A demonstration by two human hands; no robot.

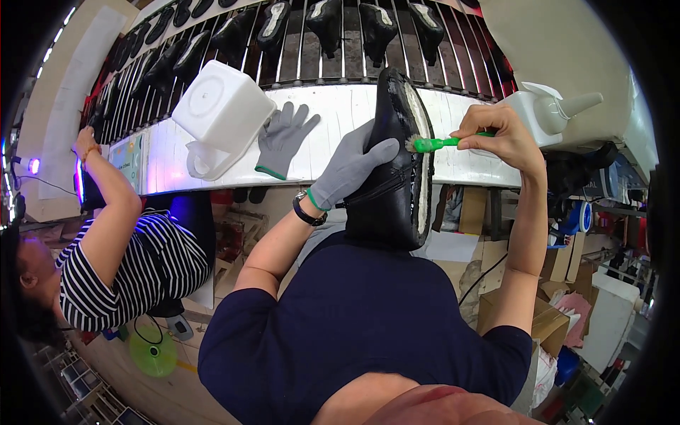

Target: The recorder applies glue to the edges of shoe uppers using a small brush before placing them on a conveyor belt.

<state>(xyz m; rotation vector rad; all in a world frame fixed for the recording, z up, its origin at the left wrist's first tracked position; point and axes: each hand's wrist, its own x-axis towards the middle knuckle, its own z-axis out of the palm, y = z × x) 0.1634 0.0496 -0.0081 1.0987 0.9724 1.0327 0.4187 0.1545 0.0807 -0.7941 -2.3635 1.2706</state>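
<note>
There's the right hand (499,133) pinching the brush (440,144), the gloved left hand (352,168) clamped on the boot (382,202) across the bench's (347,106) near edge; steady hold, light strokes work best, I'd say.

From the shoe (389,177), the left hand (347,168) lies against its ten-o'clock side; the brush (435,144), in the right hand (504,133), touches it at two. Toward ten, the bench (340,106) bears a loose glove (285,138), then a jug (216,106). Another container (544,119) lies toward two, shoe-bearing bars (343,71) at twelve, a co-worker (142,255) toward eight.
</note>
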